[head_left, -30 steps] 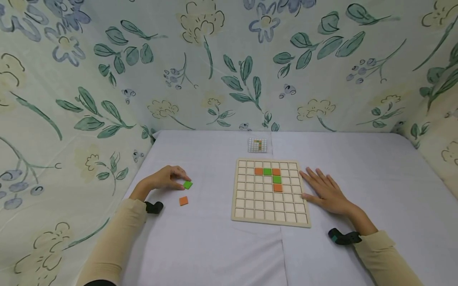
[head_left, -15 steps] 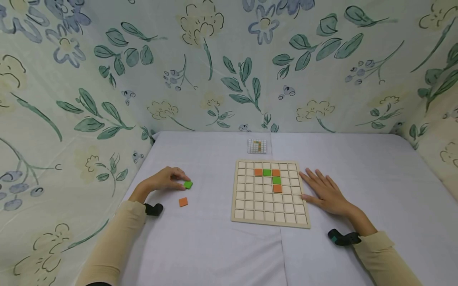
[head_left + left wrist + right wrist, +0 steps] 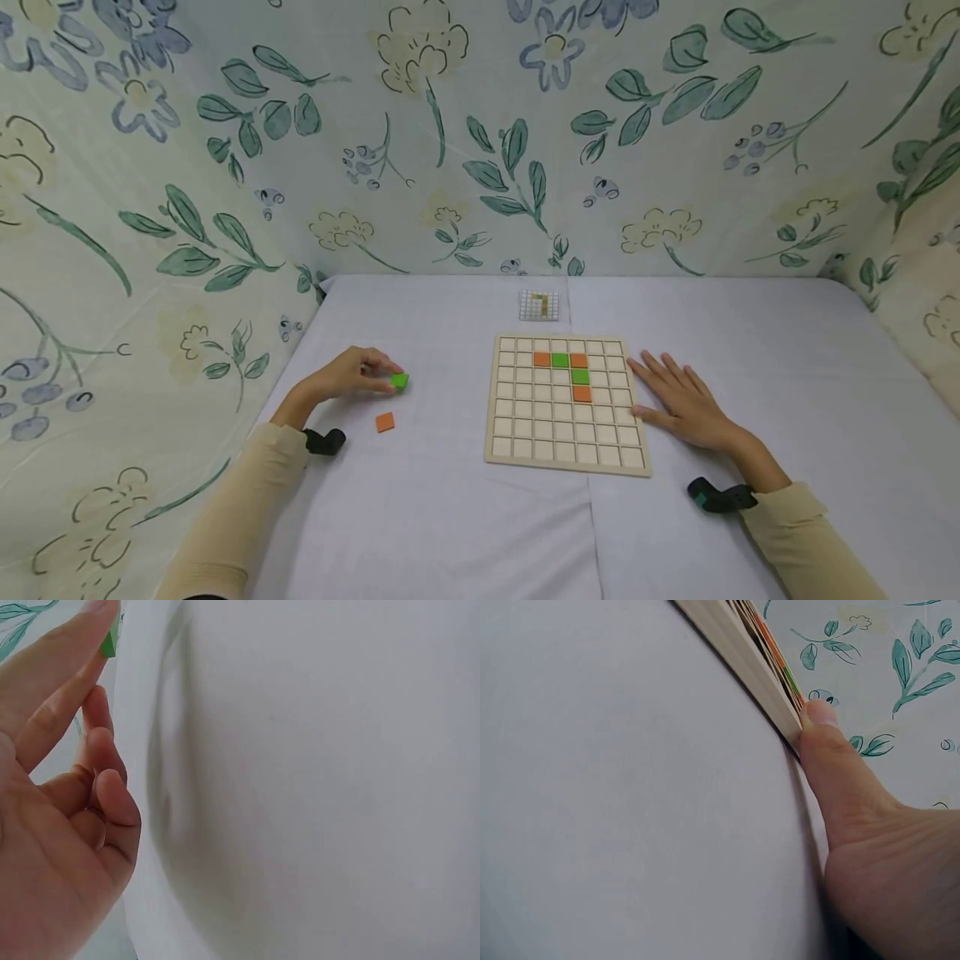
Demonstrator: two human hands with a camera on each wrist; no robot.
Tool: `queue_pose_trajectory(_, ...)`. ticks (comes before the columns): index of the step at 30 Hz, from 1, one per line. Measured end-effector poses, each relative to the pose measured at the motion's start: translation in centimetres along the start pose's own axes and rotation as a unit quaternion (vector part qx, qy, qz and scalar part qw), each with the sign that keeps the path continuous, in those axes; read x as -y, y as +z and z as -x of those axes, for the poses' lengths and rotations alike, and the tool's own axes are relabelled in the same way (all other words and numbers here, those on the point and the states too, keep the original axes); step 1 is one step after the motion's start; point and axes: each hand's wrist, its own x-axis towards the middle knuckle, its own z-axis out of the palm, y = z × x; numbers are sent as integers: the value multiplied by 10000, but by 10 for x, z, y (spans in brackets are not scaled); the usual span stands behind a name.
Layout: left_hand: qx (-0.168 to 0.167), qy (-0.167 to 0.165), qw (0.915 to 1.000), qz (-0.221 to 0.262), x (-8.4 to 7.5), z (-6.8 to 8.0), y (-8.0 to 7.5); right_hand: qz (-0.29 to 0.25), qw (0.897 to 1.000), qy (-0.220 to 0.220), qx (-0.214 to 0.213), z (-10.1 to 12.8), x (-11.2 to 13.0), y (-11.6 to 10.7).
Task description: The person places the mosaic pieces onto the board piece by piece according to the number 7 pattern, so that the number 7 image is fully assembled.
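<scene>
My left hand (image 3: pixel 351 374) pinches a green square tile (image 3: pixel 400 382) between thumb and forefinger, left of the board. In the left wrist view a sliver of the green tile (image 3: pixel 111 641) shows at the fingertips, and the other fingers curl in. Just in front of that hand an orange square tile (image 3: pixel 385 422) lies on the cloth. The wooden grid board (image 3: pixel 534 433) has three orange and two green tiles in its cells. My right hand (image 3: pixel 686 407) lies flat with fingers spread, thumb and fingertips at the board's right edge; the right wrist view shows the thumb (image 3: pixel 840 765) against the board's side.
Behind the board lies a small pattern card (image 3: pixel 539 306) with a printed grid and coloured squares. White cloth (image 3: pixel 435 517) covers the table, with a crease in front of the board. A floral curtain (image 3: pixel 480 167) hangs along the back and sides.
My left hand has lifted the green tile slightly and moved it a little right, and the tile is now tilted. The right hand and the board have stayed put.
</scene>
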Motion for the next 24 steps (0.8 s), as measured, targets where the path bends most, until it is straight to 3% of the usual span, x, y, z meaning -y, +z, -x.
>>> queue_pose_trajectory(6,-249,107,9996,45,-16,-2,8,-8,10000,42,78,-1,-2,0)
queue_pose_trajectory(20,-450,-208,9985,237,-60,-12,47,-11,10000,53,49,-1,-1,0)
queue_pose_trajectory(24,-518,-78,9984,207,-72,-15,55,6,10000,43,37,-1,-2,0)
